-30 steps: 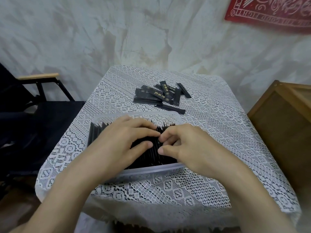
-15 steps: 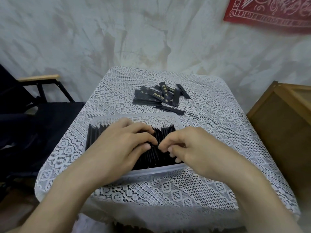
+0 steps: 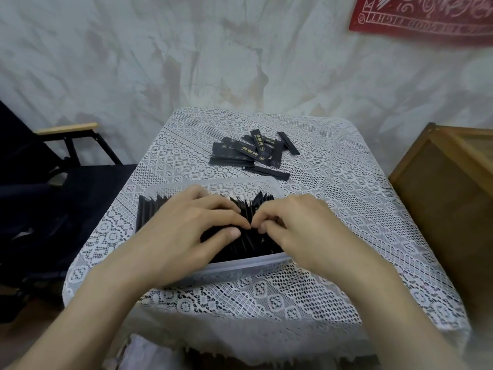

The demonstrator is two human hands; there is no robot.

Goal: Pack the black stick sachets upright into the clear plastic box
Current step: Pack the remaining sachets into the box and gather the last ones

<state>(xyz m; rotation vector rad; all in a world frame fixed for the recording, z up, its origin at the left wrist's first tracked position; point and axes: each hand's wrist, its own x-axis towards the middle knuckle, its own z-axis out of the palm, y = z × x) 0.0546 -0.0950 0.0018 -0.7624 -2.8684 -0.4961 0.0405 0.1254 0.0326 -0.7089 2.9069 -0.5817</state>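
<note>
While our two hands meet over the one clear plastic box [image 3: 248, 263], our left hand [image 3: 192, 231] curls round the packed sachets [image 3: 149, 212] standing upright inside and our right hand [image 3: 301, 231] pinches their tops. Beyond it, about ten loose sachets [image 3: 250, 153] lie heaped on the bench [image 3: 333, 209], overlapping too much to count surely.

Found slim black stick sachets [image 3: 150, 212] packed upright in a clear rectangular plastic box [image 3: 241, 264]; found a loose flat pile [image 3: 240, 154] of more beyond it.
</note>
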